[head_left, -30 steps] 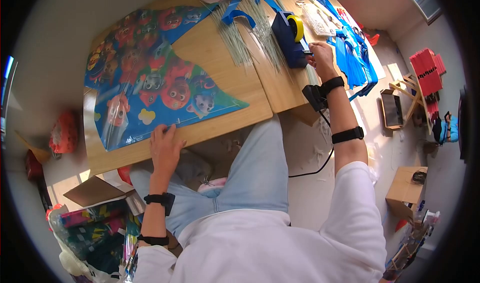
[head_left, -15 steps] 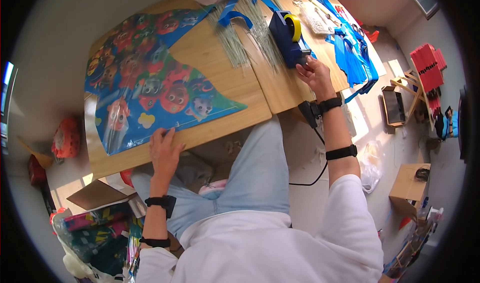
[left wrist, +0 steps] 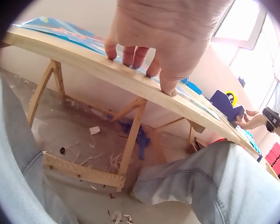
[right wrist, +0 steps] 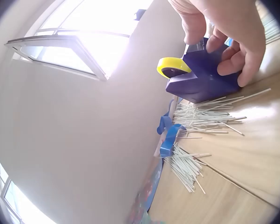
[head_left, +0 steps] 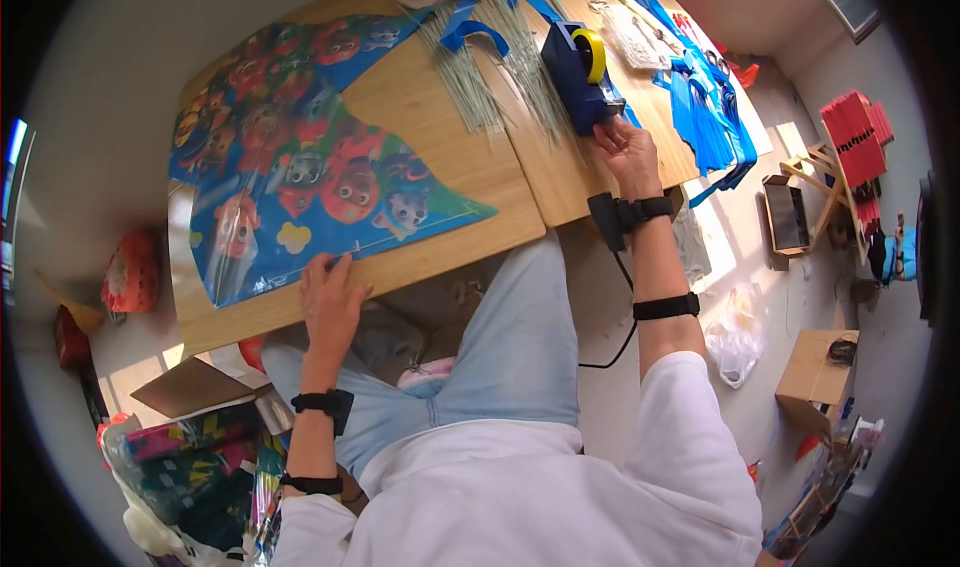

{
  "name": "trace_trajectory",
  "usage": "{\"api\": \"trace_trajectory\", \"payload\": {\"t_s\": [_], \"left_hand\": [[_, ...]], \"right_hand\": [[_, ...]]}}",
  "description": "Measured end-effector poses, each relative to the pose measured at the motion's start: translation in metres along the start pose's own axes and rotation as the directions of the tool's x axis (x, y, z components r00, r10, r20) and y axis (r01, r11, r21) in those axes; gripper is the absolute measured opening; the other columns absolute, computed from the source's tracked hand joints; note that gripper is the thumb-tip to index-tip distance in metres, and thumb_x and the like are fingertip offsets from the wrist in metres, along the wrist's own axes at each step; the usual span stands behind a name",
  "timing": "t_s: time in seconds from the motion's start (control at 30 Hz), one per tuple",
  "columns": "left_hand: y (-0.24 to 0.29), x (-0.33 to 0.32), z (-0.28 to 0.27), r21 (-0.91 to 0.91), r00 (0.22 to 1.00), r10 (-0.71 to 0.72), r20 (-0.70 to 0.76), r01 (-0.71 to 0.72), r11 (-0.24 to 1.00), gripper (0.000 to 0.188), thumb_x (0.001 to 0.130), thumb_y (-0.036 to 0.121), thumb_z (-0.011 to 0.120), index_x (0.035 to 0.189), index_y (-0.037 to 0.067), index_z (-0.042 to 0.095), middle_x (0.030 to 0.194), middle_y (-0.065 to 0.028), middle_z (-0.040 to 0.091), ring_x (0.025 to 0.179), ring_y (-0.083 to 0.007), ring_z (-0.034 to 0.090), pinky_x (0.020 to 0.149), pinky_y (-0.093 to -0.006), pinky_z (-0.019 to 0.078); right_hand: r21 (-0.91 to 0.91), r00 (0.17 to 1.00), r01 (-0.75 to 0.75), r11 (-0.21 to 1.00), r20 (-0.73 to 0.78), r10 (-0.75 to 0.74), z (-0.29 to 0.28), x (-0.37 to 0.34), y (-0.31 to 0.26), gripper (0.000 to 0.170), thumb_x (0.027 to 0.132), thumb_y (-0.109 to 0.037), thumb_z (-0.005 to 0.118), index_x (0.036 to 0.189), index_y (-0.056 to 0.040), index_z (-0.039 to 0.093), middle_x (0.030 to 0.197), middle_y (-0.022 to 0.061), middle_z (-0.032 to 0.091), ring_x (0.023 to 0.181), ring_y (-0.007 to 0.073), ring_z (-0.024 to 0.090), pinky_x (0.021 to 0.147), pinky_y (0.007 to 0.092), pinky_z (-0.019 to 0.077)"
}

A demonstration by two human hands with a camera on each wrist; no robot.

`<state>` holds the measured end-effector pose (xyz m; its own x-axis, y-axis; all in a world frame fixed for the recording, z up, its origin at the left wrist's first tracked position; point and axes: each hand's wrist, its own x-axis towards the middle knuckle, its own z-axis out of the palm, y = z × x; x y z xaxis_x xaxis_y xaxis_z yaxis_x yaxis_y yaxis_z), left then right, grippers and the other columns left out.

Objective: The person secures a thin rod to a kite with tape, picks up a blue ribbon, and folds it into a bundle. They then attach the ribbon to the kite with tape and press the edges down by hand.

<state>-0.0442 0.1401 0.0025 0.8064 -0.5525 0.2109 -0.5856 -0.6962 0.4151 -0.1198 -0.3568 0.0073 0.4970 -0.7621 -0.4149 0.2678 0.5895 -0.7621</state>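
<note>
My left hand (head_left: 333, 302) rests at the table's front edge, its fingertips on the lower border of a printed plastic sheet (head_left: 375, 182) with cartoon animals on blue. In the left wrist view that hand (left wrist: 163, 42) presses down with spread, bent fingers; the thumb lies on the wooden edge. At the right, my right hand (head_left: 630, 157) has its fingers at the front end of a dark blue tape dispenser (head_left: 572, 82). The right wrist view has the thumb and fingers curled about the dispenser's cutter end (right wrist: 203, 77), which holds a yellow-cored tape roll (right wrist: 173, 66).
Bundles of thin pale sticks (head_left: 467, 77) lie between sheet and dispenser, with blue ribbon (head_left: 475, 32) across them. More blue strips (head_left: 697, 117) hang over the table's right side. A clear bag (head_left: 735, 342) and a cardboard box (head_left: 818, 382) are on the floor.
My right hand has come from the right of the dispenser's front end, past a lower position, to fingers closely against that end. My left hand stays on the sheet's edge.
</note>
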Motion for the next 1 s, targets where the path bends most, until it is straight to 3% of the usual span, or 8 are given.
{"api": "trace_trajectory", "payload": {"t_s": [0.27,0.37,0.63,0.7,0.77,0.83,0.87,1.0], "left_hand": [[0.001,-0.001,0.0,0.007,1.0,-0.006,0.008,0.006,1.0,0.05,0.077,0.017,0.076,0.123,0.002,0.063,0.123,-0.0159,0.05,0.115,-0.0364,0.048,0.097,-0.0468,0.0403],[0.002,0.001,0.0,0.006,1.0,0.004,0.007,-0.004,1.0,0.051,0.077,0.017,0.076,0.123,0.002,0.063,0.123,-0.0162,0.051,0.115,-0.0364,0.048,0.097,-0.0469,0.0402],[0.0,-0.002,-0.002,-0.003,1.0,0.008,-0.014,-0.009,1.0,0.051,0.077,0.016,0.076,0.124,0.002,0.062,0.123,-0.0166,0.052,0.115,-0.0361,0.049,0.097,-0.0465,0.0412],[0.002,-0.002,-0.002,0.004,0.999,0.008,-0.041,-0.008,1.0,0.051,0.076,0.014,0.076,0.123,0.001,0.062,0.121,-0.017,0.052,0.112,-0.0357,0.05,0.096,-0.045,0.0426],[0.0,-0.001,-0.003,-0.02,0.998,-0.006,-0.063,0.005,1.0,0.05,0.076,0.014,0.076,0.122,0.001,0.062,0.123,-0.0171,0.053,0.113,-0.0358,0.051,0.096,-0.0453,0.0426],[0.0,-0.006,-0.001,-0.06,0.996,-0.017,-0.083,0.012,0.998,0.048,0.076,0.014,0.076,0.12,0.0,0.062,0.123,-0.017,0.054,0.114,-0.0361,0.051,0.097,-0.0455,0.0426],[-0.002,-0.006,-0.001,-0.08,0.994,-0.016,-0.105,0.007,0.997,0.047,0.076,0.013,0.076,0.119,0.0,0.063,0.123,-0.0168,0.054,0.114,-0.0363,0.051,0.097,-0.0456,0.0427],[0.005,-0.014,-0.005,-0.102,0.986,-0.014,-0.166,-0.003,0.995,0.043,0.074,0.01,0.075,0.114,0.0,0.062,0.121,-0.0166,0.057,0.115,-0.0379,0.052,0.098,-0.0481,0.0417]], "right_hand": [[-0.105,0.987,0.16,0.982,0.004,-0.161,0.004,-0.02,-0.01,0.015,0.087,-0.006,0.065,0.101,-0.0002,0.063,0.096,0.0143,0.07,0.088,0.0292,0.07,0.084,0.0508,0.0517],[-0.155,0.996,0.049,0.987,-0.063,-0.059,0.007,-0.025,-0.01,0.017,0.09,-0.007,0.061,0.105,0.0001,0.06,0.099,0.0147,0.068,0.097,0.0294,0.069,0.088,0.047,0.0532],[-0.245,0.984,-0.022,0.969,-0.175,-0.022,0.008,0.008,-0.006,0.006,0.089,0.001,0.058,0.094,0.0003,0.056,0.087,0.0121,0.064,0.074,0.0243,0.068,0.075,0.0444,0.0561],[-0.268,0.943,-0.15,0.952,-0.327,0.057,0.0,0.002,0.001,0.004,0.088,0.002,0.058,0.091,0.0005,0.056,0.08,0.011,0.063,0.067,0.0225,0.066,0.069,0.0385,0.0563],[-0.482,0.96,-0.077,0.873,-0.274,-0.066,-0.007,-0.006,0.01,0.003,0.087,0.001,0.06,0.087,0.0007,0.058,0.074,0.0092,0.061,0.06,0.0207,0.063,0.063,0.0314,0.0548],[-0.619,0.978,0.18,0.764,0.195,-0.072,-0.021,0.008,0.007,0.006,0.086,-0.002,0.064,0.082,0.0005,0.061,0.069,0.0068,0.06,0.056,0.0172,0.06,0.058,0.0268,0.052],[-0.658,0.965,0.257,0.707,0.209,-0.157,0.027,-0.043,0.008,0.01,0.084,-0.002,0.063,0.074,-0.0002,0.06,0.065,0.0042,0.059,0.055,0.0134,0.057,0.052,0.024,0.0463],[-0.751,0.684,0.519,0.409,0.652,0.328,0.112,-0.092,0.028,0.007,0.08,-0.007,0.068,0.078,-0.0018,0.065,0.068,0.0032,0.06,0.056,0.0115,0.058,0.054,0.0244,0.0452]]}}
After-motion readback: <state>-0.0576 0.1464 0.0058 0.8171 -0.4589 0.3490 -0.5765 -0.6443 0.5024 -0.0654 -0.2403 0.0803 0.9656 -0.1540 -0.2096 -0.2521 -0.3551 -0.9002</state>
